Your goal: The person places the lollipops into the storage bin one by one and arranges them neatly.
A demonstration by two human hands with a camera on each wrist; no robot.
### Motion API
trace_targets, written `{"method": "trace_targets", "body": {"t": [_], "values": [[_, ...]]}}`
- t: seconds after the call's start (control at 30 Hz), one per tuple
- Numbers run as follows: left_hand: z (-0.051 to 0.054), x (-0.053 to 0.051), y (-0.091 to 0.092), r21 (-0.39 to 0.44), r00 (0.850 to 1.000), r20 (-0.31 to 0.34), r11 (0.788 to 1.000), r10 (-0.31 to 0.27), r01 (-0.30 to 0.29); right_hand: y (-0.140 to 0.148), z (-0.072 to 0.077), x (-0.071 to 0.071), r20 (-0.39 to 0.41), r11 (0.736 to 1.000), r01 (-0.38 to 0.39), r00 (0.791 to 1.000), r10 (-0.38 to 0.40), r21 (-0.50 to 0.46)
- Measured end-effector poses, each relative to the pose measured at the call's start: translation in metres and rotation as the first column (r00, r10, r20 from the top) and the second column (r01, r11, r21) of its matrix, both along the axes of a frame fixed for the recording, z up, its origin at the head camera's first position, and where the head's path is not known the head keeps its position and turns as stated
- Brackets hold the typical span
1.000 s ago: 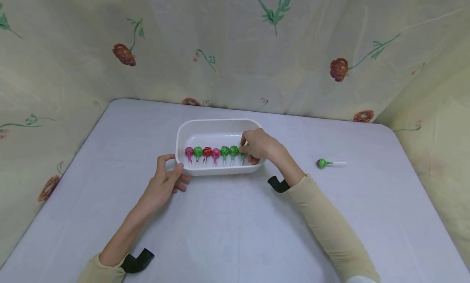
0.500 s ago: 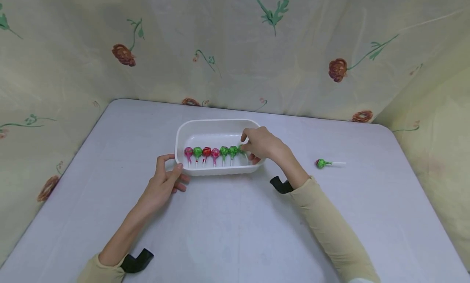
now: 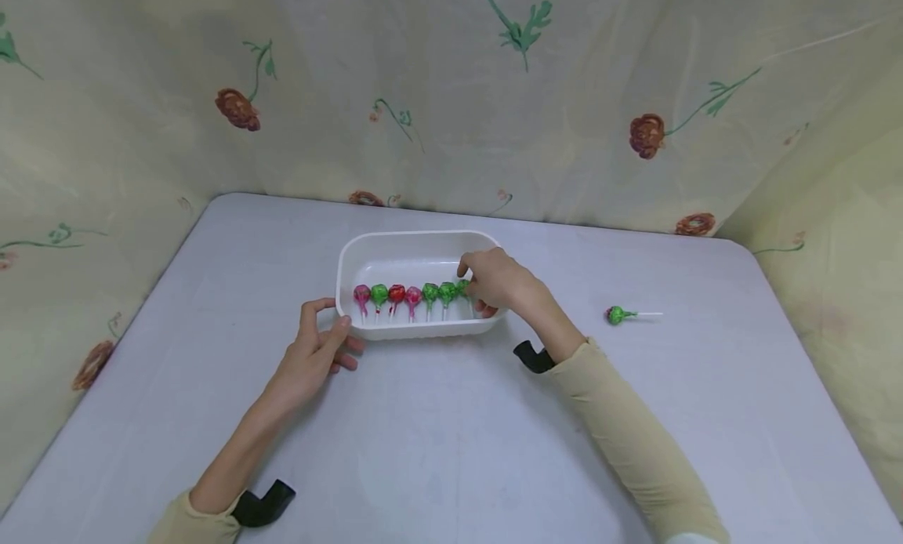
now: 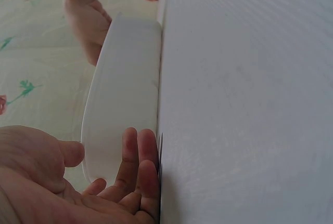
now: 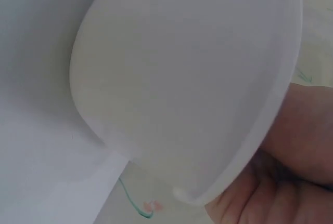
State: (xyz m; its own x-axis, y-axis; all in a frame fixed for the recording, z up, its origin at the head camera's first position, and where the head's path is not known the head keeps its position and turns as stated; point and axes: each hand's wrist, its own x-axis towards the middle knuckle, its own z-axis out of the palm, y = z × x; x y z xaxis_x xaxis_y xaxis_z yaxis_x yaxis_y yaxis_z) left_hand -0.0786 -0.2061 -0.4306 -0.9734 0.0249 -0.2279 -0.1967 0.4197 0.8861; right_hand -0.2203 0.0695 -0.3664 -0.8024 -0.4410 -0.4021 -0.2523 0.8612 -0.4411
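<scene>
In the head view a white tray (image 3: 416, 332) holds a row of lollipops with pink, green and red wrappers, heads toward the back. At the row's right end is a green lollipop (image 3: 463, 287), pinched by the bent fingers of my right hand (image 3: 497, 280). The right wrist view hides those fingertips behind the tray wall (image 5: 182, 78). My left hand (image 3: 313, 352) rests at the tray's front left corner. Its thumb touches the rim and its other fingers lie along the outer wall, as the left wrist view shows (image 4: 119, 83).
Another green lollipop (image 3: 617, 315) with a white stick lies on the white table (image 3: 451, 442), right of the tray. A flower-printed curtain (image 3: 451, 81) hangs behind the table and along its sides. Black wrist mounts (image 3: 264, 503) show at both sleeves.
The fingers of my right hand have shifted slightly left at the end lollipop, whose green head now shows more clearly. My left hand and the tray stay nearly still.
</scene>
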Motion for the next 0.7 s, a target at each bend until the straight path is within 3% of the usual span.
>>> {"method": "trace_targets", "body": {"t": [0.33,0.7], "values": [[0.0015,0.0011,0.0003,-0.013,1.000,0.009,1.000,0.002,-0.002,-0.0002,-0.0011,-0.0002,-0.020,0.999,-0.034,0.999,0.035,0.031],[0.0020,0.0029,0.0013,-0.011,1.000,0.006,1.000,0.000,0.000,0.0008,-0.0017,0.0009,-0.007,1.000,-0.014,1.000,0.014,0.013]]}}
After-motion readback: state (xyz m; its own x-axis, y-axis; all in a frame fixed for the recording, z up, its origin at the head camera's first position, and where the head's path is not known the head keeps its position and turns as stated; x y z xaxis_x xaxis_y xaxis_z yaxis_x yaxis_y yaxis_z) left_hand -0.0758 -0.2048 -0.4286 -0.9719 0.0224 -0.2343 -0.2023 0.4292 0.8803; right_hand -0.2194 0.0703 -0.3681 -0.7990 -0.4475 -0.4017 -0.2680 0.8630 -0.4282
